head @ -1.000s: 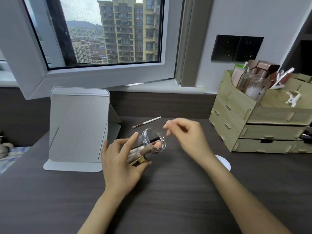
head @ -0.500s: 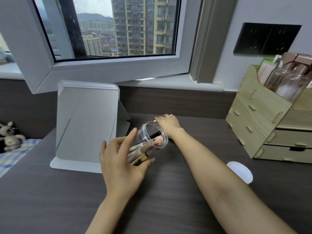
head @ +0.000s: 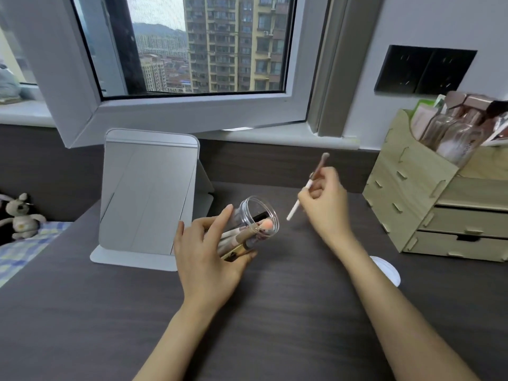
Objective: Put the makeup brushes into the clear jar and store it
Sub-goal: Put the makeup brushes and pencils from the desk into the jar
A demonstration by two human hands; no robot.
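Note:
My left hand [head: 209,254] grips the clear jar [head: 254,220] above the dark desk, tilted with its open mouth facing up and to the right. Several makeup brushes lie inside the jar, their heads near the mouth. My right hand [head: 327,204] pinches a thin makeup brush [head: 298,200] with a white handle. The handle end points down toward the jar mouth, a short gap away. The bristle end sticks up above my fingers.
A folding mirror [head: 148,193] stands at the back left of the desk [head: 275,312]. A wooden drawer organiser [head: 428,204] with bottles on top sits at the right. A white round lid [head: 387,270] lies by my right forearm. A soft toy [head: 22,215] rests far left.
My right hand reached to the back of the desk, took the lone brush lying there and lifted it toward the jar mouth. My left hand kept holding the jar in place.

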